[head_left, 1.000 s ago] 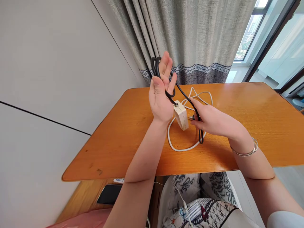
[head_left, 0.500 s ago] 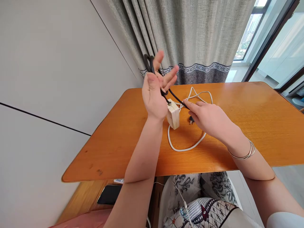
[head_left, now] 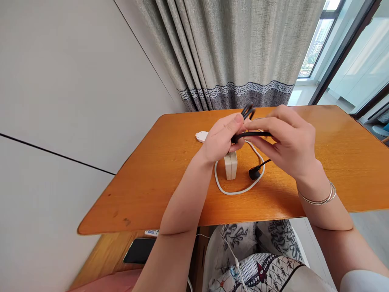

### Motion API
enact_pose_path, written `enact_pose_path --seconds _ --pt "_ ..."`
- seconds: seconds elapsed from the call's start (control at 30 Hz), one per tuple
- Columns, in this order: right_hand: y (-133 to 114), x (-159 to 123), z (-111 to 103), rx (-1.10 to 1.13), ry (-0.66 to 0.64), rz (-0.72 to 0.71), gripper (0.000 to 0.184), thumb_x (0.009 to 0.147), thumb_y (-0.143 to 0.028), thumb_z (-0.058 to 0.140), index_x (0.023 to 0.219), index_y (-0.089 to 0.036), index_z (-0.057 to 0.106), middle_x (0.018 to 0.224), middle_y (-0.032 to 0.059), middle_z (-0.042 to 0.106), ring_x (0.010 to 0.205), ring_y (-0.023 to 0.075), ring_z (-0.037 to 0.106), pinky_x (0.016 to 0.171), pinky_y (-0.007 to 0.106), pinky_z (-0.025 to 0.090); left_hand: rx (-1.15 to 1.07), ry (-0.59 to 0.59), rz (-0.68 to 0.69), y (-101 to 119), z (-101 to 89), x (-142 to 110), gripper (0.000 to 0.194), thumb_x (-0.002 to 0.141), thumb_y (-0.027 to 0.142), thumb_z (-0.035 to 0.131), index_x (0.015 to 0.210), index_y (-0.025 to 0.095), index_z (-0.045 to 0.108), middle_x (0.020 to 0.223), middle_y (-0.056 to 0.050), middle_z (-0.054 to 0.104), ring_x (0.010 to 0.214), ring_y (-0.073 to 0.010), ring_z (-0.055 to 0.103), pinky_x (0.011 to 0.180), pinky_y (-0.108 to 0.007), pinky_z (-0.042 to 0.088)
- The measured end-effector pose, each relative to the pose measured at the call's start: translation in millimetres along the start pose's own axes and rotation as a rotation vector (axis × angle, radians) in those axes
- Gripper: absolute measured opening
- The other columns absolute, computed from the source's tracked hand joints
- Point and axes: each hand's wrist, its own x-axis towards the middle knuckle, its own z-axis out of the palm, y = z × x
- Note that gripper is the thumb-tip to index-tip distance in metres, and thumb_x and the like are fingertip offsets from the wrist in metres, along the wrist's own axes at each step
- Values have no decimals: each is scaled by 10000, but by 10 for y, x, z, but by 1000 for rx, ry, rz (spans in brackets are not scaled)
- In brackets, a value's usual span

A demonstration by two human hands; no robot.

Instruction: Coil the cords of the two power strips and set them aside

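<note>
My left hand [head_left: 223, 136] is closed around a looped bundle of black power cord [head_left: 248, 110], its loops poking up past the thumb. My right hand [head_left: 285, 140] pinches a stretch of the same cord just to the right of the bundle. Under my left hand a white power adapter [head_left: 231, 165] stands upright, its top partly hidden by the fingers. The cord's black plug [head_left: 254, 173] hangs or rests below my right hand; I cannot tell which. A white cable [head_left: 234, 192] curves round the adapter on the wooden table.
A white oval object [head_left: 201, 136] lies on the wooden table [head_left: 146, 182] behind my left wrist. A grey curtain [head_left: 243, 48] hangs beyond the far edge, and a pale wall [head_left: 54, 81] borders the left. A black phone [head_left: 139, 250] lies on a lower surface at the left.
My left hand has come down and right, its spread fingers now closed round the black cord. My right hand has risen slightly and drawn the cord toward it; the adapter has shifted right.
</note>
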Motion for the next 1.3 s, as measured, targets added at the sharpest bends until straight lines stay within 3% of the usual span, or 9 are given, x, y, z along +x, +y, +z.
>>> enact_pose_path --seconds 0.13,0.3,0.4,0.5,0.73,1.0,1.13,1.3 --pt "111 64 -75 113 30 26 170 957 -345 725 1079 -233 766 927 47 645 845 185 640 745 327 569 -190 -95 -157 57 73 -32 546 968 574 622 643 176 439 543 40 495 302 -12 314 330 -166 169" --pt "246 80 -108 201 25 101 303 884 -255 786 1182 -218 744 1057 80 679 983 227 669 745 349 618 -394 -141 -303 79 96 -15 577 1061 556 427 626 186 351 504 59 424 266 1 223 325 -157 167" --pt "296 62 -88 210 -7 135 347 879 -173 716 1220 -237 723 1160 80 713 995 220 704 818 369 641 -459 -140 -347 82 78 3 579 1084 542 347 622 195 323 485 74 361 249 -3 190 321 -163 165" --pt "340 49 -44 203 -55 131 375 868 -101 599 1199 -223 726 1103 49 750 926 205 731 861 388 637 -476 -128 -380 80 52 15 574 1076 564 351 630 204 318 475 87 316 242 -17 198 315 -171 158" --pt "405 45 16 190 -59 178 333 850 -125 609 1122 -203 784 999 57 770 862 201 714 827 363 610 -337 -106 -316 107 52 27 555 1050 578 452 661 186 407 441 111 283 259 -12 197 328 -153 165" --pt "420 83 -40 449 -100 346 176 859 -332 732 935 -188 800 875 45 750 798 182 679 730 320 580 -232 -101 -274 131 61 37 560 989 644 543 676 191 446 438 125 228 283 -15 162 322 -156 158" --pt "447 111 -88 532 -178 408 279 823 -449 810 822 -174 764 750 18 690 691 141 597 620 270 495 -192 -110 -279 119 48 29 544 969 616 602 674 194 427 448 130 217 293 -8 161 331 -142 156" --pt "463 128 -39 617 -192 378 409 867 -529 774 697 -169 682 639 1 626 606 113 530 561 252 412 -209 -153 -297 117 42 17 536 977 601 598 679 194 418 455 130 209 294 -8 155 332 -139 167"
